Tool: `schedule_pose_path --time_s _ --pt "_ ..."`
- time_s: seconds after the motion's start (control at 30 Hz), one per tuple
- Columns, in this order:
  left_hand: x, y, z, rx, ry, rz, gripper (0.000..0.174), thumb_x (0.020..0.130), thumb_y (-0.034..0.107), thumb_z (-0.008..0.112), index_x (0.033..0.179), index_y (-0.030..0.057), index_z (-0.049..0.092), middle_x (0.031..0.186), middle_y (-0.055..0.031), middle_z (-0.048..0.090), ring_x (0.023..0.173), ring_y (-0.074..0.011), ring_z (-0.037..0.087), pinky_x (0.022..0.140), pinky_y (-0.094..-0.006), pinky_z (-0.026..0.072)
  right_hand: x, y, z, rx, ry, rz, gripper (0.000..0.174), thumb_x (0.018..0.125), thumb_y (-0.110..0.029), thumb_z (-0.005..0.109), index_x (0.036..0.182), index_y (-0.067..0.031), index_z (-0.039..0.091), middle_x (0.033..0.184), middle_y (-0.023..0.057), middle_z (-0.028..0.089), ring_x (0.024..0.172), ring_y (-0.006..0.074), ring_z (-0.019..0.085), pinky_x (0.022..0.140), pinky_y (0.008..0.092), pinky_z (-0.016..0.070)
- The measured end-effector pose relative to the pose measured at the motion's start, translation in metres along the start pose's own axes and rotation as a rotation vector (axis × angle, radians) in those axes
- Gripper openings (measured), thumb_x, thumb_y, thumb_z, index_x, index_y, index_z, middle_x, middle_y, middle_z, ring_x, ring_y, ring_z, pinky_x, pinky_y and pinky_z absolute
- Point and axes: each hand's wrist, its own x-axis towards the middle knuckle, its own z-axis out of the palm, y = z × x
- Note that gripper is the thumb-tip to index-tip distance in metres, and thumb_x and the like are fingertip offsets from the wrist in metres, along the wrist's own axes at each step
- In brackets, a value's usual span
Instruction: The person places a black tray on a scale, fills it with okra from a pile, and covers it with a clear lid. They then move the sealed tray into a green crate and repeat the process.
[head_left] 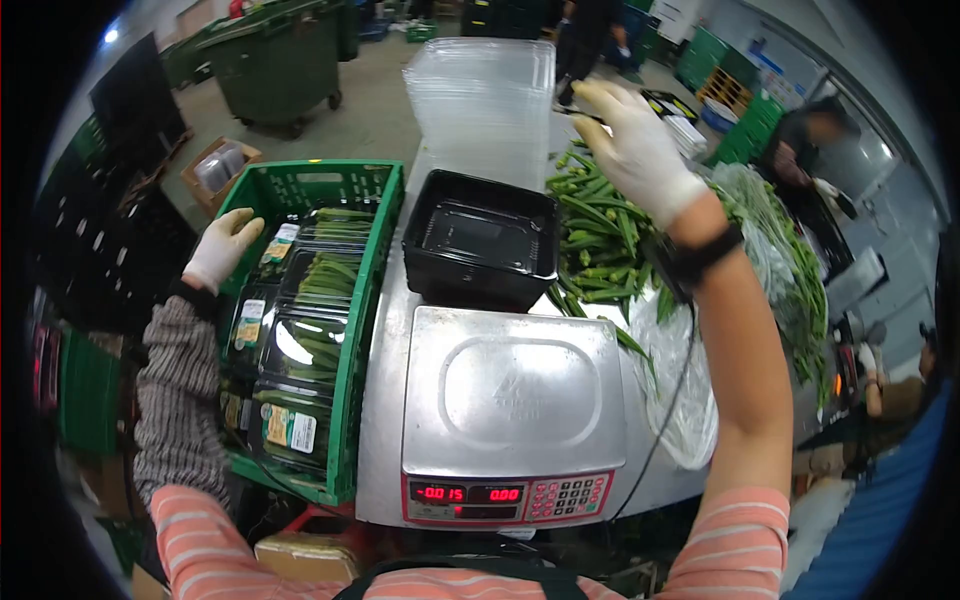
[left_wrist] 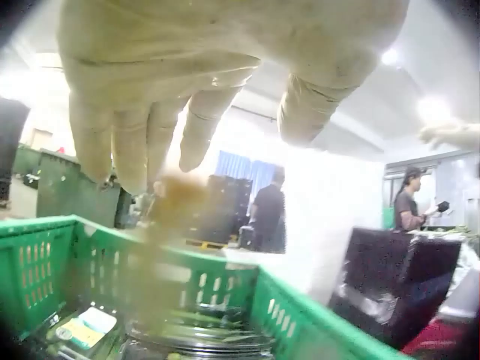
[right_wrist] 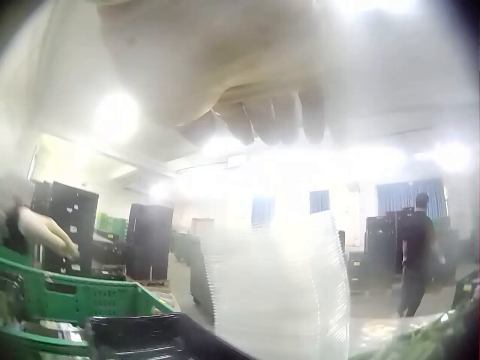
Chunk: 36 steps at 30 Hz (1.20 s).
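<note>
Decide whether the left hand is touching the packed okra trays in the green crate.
Apart. The left wrist view shows the left hand hanging above the okra trays, with open room visible between them.

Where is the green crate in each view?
Head: green crate at the left, beside the scale.
Left wrist: crate across the bottom, under the left hand.
Right wrist: crate in the lower left corner.
Shared landmark: black tray, right of the crate in all three.
</note>
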Motion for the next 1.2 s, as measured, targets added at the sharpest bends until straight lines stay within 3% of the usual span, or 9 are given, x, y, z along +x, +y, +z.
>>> schedule_pose_path --time_s 0.1,0.23,0.43,0.6,0.67,0.77,0.87,1.03,1.2 --pt "-0.110 0.073 -0.034 -0.134 0.005 0.046 0.038 0.085 0.008 0.057 0.119 -0.0053 0.049 0.114 -0.0143 0.056 0.106 -0.0183 0.053 0.091 -0.0277 0.0407 0.057 0.017 0.054 -0.197 0.075 -0.158 0.038 0.087 -0.026 0.046 0.117 -0.0026 0.052 0.120 0.0176 0.053 0.114 0.0326 0.046 0.094 0.0404 0.0386" --pt "-0.254 0.124 -0.053 -0.073 0.045 -0.075 0.043 0.077 -0.003 0.045 0.121 -0.0050 0.048 0.124 -0.0130 0.049 0.116 -0.0212 0.047 0.100 -0.0326 0.0343 0.090 0.020 0.087 -0.071 -0.611 0.219 0.028 0.081 -0.011 0.047 0.102 -0.0009 0.063 0.105 0.0209 0.061 0.097 0.0353 0.059 0.083 0.0421 0.0462" --pt "-0.391 0.133 -0.021 -0.218 0.288 -0.584 0.038 0.082 0.008 0.053 0.117 -0.0068 0.051 0.110 -0.0101 0.057 0.099 -0.0187 0.055 0.090 -0.0303 0.0421 0.078 0.019 0.095 -0.183 -0.475 0.087 0.024 0.079 -0.009 0.048 0.091 -0.0037 0.068 0.095 0.0178 0.065 0.092 0.0312 0.063 0.078 0.0428 0.0476" --pt "-0.387 0.194 0.005 -0.252 0.254 -0.507 0.042 0.081 0.012 0.058 0.119 -0.0062 0.049 0.115 -0.0110 0.055 0.105 -0.0206 0.054 0.093 -0.0315 0.0410 0.068 0.028 0.102 -0.085 -0.393 0.140 0.025 0.080 -0.013 0.051 0.099 -0.0048 0.064 0.103 0.0170 0.063 0.098 0.0286 0.060 0.087 0.0424 0.0431" --pt "-0.385 0.198 0.010 -0.290 0.233 -0.440 0.049 0.080 0.023 0.065 0.118 -0.0050 0.051 0.120 -0.0122 0.052 0.107 -0.0213 0.053 0.093 -0.0318 0.0405 0.053 0.027 0.115 -0.104 0.140 -0.045 0.026 0.080 -0.019 0.054 0.101 -0.0064 0.063 0.105 0.0177 0.061 0.097 0.0293 0.060 0.087 0.0410 0.0431" --pt "-0.378 0.207 0.018 -0.290 0.162 -0.409 0.053 0.079 0.032 0.067 0.116 -0.0040 0.053 0.121 -0.0128 0.052 0.107 -0.0215 0.054 0.092 -0.0318 0.0407 0.024 -0.009 0.089 0.095 -0.149 -0.071 0.027 0.080 -0.025 0.056 0.097 -0.0053 0.064 0.099 0.0188 0.063 0.091 0.0322 0.060 0.085 0.0390 0.0449" --pt "-0.370 0.204 0.030 -0.339 0.080 -0.411 0.056 0.078 0.036 0.068 0.116 -0.0034 0.053 0.121 -0.0127 0.051 0.106 -0.0206 0.054 0.092 -0.0317 0.0410 -0.042 -0.046 0.069 0.343 -1.045 -0.112 0.031 0.076 -0.024 0.051 0.088 -0.0005 0.067 0.091 0.0234 0.063 0.089 0.0332 0.062 0.079 0.0357 0.0483" --pt "-0.347 0.203 0.053 -0.425 -0.026 -0.381 0.058 0.078 0.035 0.069 0.117 -0.0041 0.052 0.120 -0.0129 0.051 0.106 -0.0202 0.053 0.092 -0.0315 0.0411 -0.087 -0.056 0.098 0.264 -0.746 -0.080 0.019 0.072 -0.009 0.053 0.083 -0.0037 0.068 0.085 0.0180 0.065 0.081 0.0316 0.065 0.069 0.0394 0.0514" --pt "-0.319 0.230 0.086 -0.361 -0.201 -0.187 0.052 0.079 0.034 0.067 0.111 -0.0050 0.055 0.117 -0.0172 0.055 0.107 -0.0249 0.054 0.092 -0.0328 0.0413 -0.082 -0.049 0.045 0.368 -0.556 -0.103 0.025 0.075 -0.028 0.064 0.076 -0.0036 0.062 0.072 0.0135 0.063 0.069 0.0317 0.063 0.062 0.0402 0.0497"
